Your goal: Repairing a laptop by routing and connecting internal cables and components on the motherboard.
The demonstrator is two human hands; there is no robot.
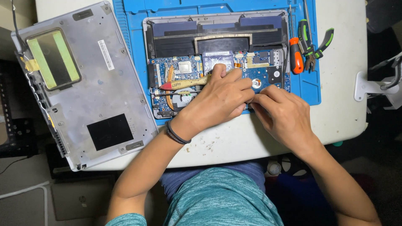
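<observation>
A white table [343,83] carries a blue repair mat [130,25] at 12 o'clock; dark floor surrounds it. On the mat lies an opened laptop base [217,42], underside up, exposing a blue circuit board [167,69], black battery cells at its far edge and a round fan near its front left corner.

The detached grey bottom cover [83,83] lies at 9 o'clock, partly overhanging the table edge. At 2 o'clock of the base rest an orange-handled screwdriver [296,54] and green-and-black pliers [314,46].

The left hand [220,100] is closed around a yellow-handled tool with a red tip [184,84]; the tip points toward 9 o'clock across the board. The right hand [284,115] sits at 3 o'clock of the left, touching it, fingers curled down at the front edge of the board. Whether it pinches anything cannot be told; the fingertips are hidden.

Handling judgement:
1. The board is thin, stiff and fragile; connectors and ribbon cables tear easily.
2. Take hold at the bare board edges or the metal frame, never at components.
3. The base is light and may slide on the mat; steady it with 1 hand.
</observation>
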